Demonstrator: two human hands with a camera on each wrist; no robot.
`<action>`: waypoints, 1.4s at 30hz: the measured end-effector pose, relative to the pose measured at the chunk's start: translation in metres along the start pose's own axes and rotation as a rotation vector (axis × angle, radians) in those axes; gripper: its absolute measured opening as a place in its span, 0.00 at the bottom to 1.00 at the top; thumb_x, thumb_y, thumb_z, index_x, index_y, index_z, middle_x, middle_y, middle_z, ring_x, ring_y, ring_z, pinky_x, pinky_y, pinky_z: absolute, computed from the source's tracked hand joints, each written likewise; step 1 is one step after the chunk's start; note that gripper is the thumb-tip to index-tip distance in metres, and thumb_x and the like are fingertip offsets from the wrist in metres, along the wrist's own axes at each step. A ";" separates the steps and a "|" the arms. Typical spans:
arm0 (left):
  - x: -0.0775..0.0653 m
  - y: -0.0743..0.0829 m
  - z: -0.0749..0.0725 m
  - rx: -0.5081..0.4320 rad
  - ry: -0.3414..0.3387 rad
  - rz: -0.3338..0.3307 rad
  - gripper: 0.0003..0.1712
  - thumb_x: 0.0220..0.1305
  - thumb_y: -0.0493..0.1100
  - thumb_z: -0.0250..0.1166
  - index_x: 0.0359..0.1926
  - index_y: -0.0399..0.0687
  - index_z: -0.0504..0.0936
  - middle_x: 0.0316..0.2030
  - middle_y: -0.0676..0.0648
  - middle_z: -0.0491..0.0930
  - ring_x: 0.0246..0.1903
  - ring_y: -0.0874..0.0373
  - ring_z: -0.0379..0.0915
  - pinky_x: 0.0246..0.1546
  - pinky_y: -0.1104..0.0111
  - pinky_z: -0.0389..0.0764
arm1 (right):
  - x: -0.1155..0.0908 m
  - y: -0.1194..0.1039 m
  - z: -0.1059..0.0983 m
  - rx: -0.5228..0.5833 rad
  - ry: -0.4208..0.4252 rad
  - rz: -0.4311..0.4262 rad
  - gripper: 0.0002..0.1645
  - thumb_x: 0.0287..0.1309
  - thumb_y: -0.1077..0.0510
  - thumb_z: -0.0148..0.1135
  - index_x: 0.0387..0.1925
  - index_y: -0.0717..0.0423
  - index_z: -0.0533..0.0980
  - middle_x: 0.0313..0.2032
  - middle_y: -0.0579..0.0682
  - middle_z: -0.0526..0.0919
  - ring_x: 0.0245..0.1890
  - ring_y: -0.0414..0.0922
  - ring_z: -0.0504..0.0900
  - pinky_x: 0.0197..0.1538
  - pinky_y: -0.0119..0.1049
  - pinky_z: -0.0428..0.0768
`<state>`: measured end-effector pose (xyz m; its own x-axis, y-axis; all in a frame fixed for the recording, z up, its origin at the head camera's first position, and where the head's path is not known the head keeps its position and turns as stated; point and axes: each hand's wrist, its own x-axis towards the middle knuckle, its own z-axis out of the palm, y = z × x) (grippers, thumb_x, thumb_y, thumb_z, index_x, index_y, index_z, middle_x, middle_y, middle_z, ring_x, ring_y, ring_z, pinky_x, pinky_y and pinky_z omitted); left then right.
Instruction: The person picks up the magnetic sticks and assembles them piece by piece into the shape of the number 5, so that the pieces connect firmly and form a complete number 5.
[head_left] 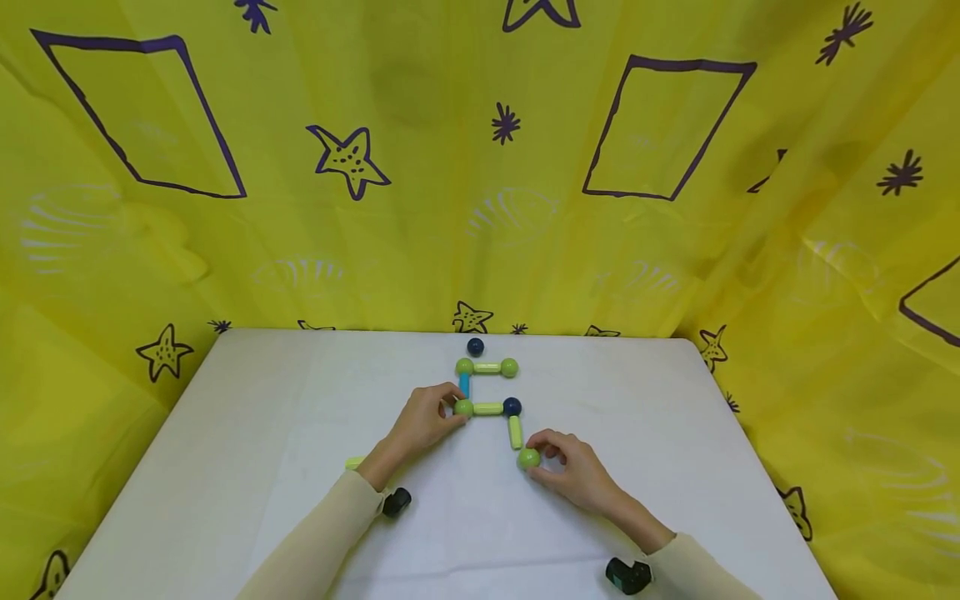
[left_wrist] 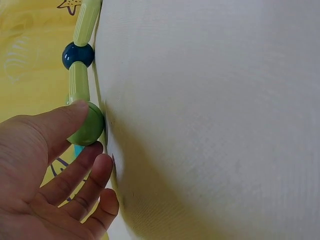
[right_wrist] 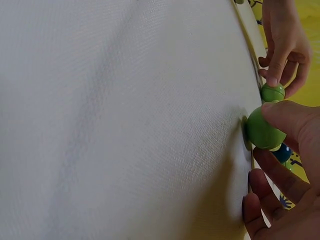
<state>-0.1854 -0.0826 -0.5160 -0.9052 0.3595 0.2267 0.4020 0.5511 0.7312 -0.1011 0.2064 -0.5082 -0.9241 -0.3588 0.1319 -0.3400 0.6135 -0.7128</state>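
Observation:
A chain of balls and rods lies on the white table. My left hand (head_left: 423, 417) pinches a green ball (left_wrist: 90, 127) between thumb and finger. From that ball a blue rod (head_left: 464, 385) runs to a far green ball (head_left: 465, 367), and a light green rod (head_left: 488, 408) leads to a dark blue ball (head_left: 512, 407). Another light green rod (head_left: 515, 432) extends from the blue ball toward me. At its near end, my right hand (head_left: 577, 473) grips a second green ball (right_wrist: 263, 131); whether ball and rod touch I cannot tell.
Across the top of the chain, a light green rod (head_left: 487, 367) ends in a green ball (head_left: 509, 367). A loose dark blue ball (head_left: 476, 347) sits behind it. Partly hidden by the left forearm is a light green piece (head_left: 354, 462). Yellow curtains (head_left: 420, 250) surround the table (head_left: 247, 467).

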 end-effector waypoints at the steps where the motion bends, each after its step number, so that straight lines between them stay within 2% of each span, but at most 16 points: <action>1: 0.000 0.000 0.000 0.001 -0.002 -0.001 0.15 0.56 0.36 0.78 0.44 0.44 0.85 0.34 0.47 0.87 0.25 0.62 0.70 0.29 0.71 0.72 | 0.000 0.000 -0.001 -0.002 -0.007 0.002 0.18 0.57 0.58 0.76 0.49 0.47 0.81 0.40 0.37 0.84 0.41 0.44 0.77 0.45 0.38 0.76; 13: 0.002 0.006 -0.004 0.016 -0.042 -0.001 0.15 0.57 0.37 0.78 0.45 0.43 0.85 0.35 0.46 0.87 0.25 0.62 0.70 0.28 0.70 0.72 | -0.002 0.000 -0.005 -0.008 -0.027 -0.005 0.18 0.60 0.60 0.73 0.51 0.48 0.81 0.41 0.38 0.84 0.41 0.45 0.79 0.44 0.37 0.77; 19: 0.003 0.011 -0.010 0.087 -0.082 0.005 0.19 0.58 0.38 0.78 0.49 0.44 0.84 0.39 0.45 0.86 0.27 0.61 0.71 0.31 0.68 0.74 | -0.003 0.002 -0.005 0.004 -0.028 -0.018 0.17 0.61 0.60 0.73 0.51 0.47 0.82 0.40 0.38 0.83 0.40 0.44 0.79 0.43 0.36 0.77; 23: 0.005 0.017 -0.017 0.119 -0.111 0.043 0.23 0.58 0.39 0.78 0.53 0.43 0.82 0.43 0.45 0.85 0.27 0.60 0.70 0.32 0.67 0.75 | -0.004 0.003 -0.005 0.012 -0.030 -0.011 0.17 0.60 0.60 0.73 0.51 0.47 0.82 0.40 0.38 0.83 0.40 0.43 0.79 0.44 0.36 0.78; 30: 0.012 0.032 -0.024 0.150 -0.215 0.140 0.28 0.59 0.38 0.77 0.60 0.47 0.80 0.48 0.42 0.82 0.27 0.61 0.70 0.35 0.66 0.75 | -0.005 0.004 -0.005 0.022 -0.036 0.001 0.18 0.60 0.61 0.73 0.51 0.47 0.82 0.40 0.38 0.83 0.41 0.43 0.79 0.44 0.37 0.78; 35: 0.019 0.042 -0.023 0.112 -0.315 0.182 0.29 0.60 0.36 0.74 0.63 0.46 0.78 0.53 0.38 0.81 0.32 0.55 0.75 0.40 0.64 0.76 | -0.006 0.004 -0.005 0.032 -0.034 -0.013 0.17 0.60 0.62 0.73 0.51 0.47 0.82 0.39 0.39 0.83 0.39 0.43 0.79 0.43 0.37 0.78; 42: 0.027 0.056 -0.017 0.096 -0.425 0.254 0.29 0.60 0.30 0.68 0.63 0.44 0.77 0.51 0.39 0.81 0.32 0.50 0.77 0.38 0.67 0.76 | -0.007 0.003 -0.006 0.034 -0.030 -0.035 0.17 0.61 0.63 0.72 0.50 0.47 0.82 0.39 0.39 0.83 0.38 0.43 0.79 0.43 0.36 0.77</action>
<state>-0.1899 -0.0552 -0.4577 -0.6491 0.7550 0.0927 0.6311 0.4665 0.6198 -0.0963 0.2151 -0.5068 -0.9061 -0.4004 0.1369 -0.3651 0.5762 -0.7312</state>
